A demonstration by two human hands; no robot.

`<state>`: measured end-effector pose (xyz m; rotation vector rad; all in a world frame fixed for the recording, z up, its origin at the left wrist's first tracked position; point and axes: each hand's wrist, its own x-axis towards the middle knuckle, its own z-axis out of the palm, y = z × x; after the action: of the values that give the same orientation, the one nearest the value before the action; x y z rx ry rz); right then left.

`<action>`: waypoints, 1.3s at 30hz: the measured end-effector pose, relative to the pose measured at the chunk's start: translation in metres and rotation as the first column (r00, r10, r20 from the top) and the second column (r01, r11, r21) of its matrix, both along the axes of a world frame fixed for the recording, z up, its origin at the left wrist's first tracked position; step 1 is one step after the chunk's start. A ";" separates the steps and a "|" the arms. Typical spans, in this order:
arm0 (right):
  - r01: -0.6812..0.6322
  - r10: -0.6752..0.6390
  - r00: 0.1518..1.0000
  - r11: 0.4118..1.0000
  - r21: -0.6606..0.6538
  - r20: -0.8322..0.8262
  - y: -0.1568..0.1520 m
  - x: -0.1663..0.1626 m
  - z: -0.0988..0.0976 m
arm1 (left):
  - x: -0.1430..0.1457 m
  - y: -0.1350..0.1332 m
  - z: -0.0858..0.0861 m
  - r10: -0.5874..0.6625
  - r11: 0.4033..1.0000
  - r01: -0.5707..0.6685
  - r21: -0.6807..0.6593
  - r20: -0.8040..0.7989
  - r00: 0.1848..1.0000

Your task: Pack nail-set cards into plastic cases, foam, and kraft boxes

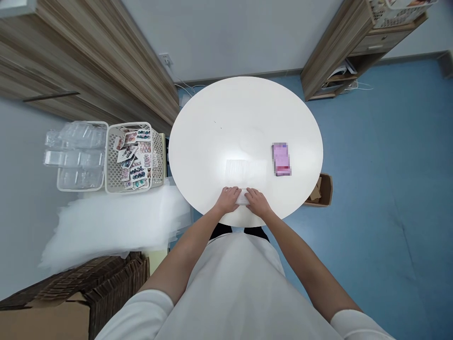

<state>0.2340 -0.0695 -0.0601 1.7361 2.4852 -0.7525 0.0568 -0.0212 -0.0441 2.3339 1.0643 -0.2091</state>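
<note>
Close to the front edge of the round white table, a small whitish, translucent bundle (242, 196) lies between my two hands. My left hand (227, 199) grips its left end with curled fingers. At the other end my right hand (258, 202) is closed in the same way. A thin see-through sheet (245, 169) stretches flat over the tabletop just beyond the bundle, and its edges are faint. What the bundle contains cannot be made out. To the right of the sheet lies a pink-purple item (281, 159), blurred into blocks.
Left of the table (244, 101) stand a basket (157, 156) of carded press-on nails and another of clear plastic boxes (80, 153). White foam sheets (116, 222) and folded cardboard (116, 288) are stacked nearer me. A cardboard box (327, 191) sits on the floor at right.
</note>
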 end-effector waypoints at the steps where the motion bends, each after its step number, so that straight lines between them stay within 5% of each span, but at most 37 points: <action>1: -0.011 0.011 1.000 1.000 -0.007 -0.018 0.000 0.001 0.002 | -0.001 -0.001 0.002 0.001 1.000 -0.001 -0.007 -0.004 1.000; 6: -0.034 0.030 0.988 0.999 -0.021 -0.150 -0.013 0.008 0.012 | -0.007 -0.004 0.013 -0.056 0.994 0.057 -0.097 0.021 0.998; 11: 0.091 -0.086 0.981 0.996 0.021 -0.176 -0.014 0.010 0.020 | -0.012 0.001 0.018 -0.026 0.987 0.035 -0.155 0.061 0.998; 15: 0.141 -0.133 0.980 0.989 0.041 -0.147 0.005 0.008 0.022 | -0.010 0.014 0.018 0.037 0.991 -0.030 -0.133 0.049 0.998; 21: 0.193 -0.190 0.975 0.981 0.014 -0.112 0.037 0.007 0.019 | -0.005 0.038 0.014 0.236 0.933 -0.225 -0.279 0.004 0.972; 23: 0.232 -0.229 0.968 0.973 0.013 -0.104 0.045 0.007 0.015 | -0.006 0.041 0.014 0.326 0.922 -0.316 -0.223 0.007 0.945; 26: 0.289 -0.287 0.954 0.957 0.021 -0.084 0.054 0.005 0.005 | -0.007 0.036 0.018 0.397 0.915 -0.400 0.048 0.064 0.916; 29: 0.319 -0.317 0.947 0.947 0.034 -0.057 0.059 0.004 -0.005 | -0.006 0.022 0.020 0.244 0.939 -0.258 0.228 0.089 0.966; 33: 0.350 -0.348 0.936 0.936 0.033 -0.047 0.064 0.001 -0.011 | 0.002 0.006 0.011 -0.057 0.975 0.051 0.214 0.021 0.998; 36: 0.399 -0.392 0.912 0.916 0.046 -0.119 0.063 0.003 -0.004 | 0.009 0.001 0.001 -0.088 0.980 0.096 0.174 -0.056 0.995; 39: 0.562 -0.532 0.799 0.826 0.033 -0.281 0.047 0.008 0.009 | 0.012 -0.002 -0.005 -0.064 0.987 0.078 0.143 -0.098 0.993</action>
<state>0.2420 -0.0224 -0.0507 2.6168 2.1931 -0.9295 0.0684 -0.0230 -0.0488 2.5178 1.0737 -0.2774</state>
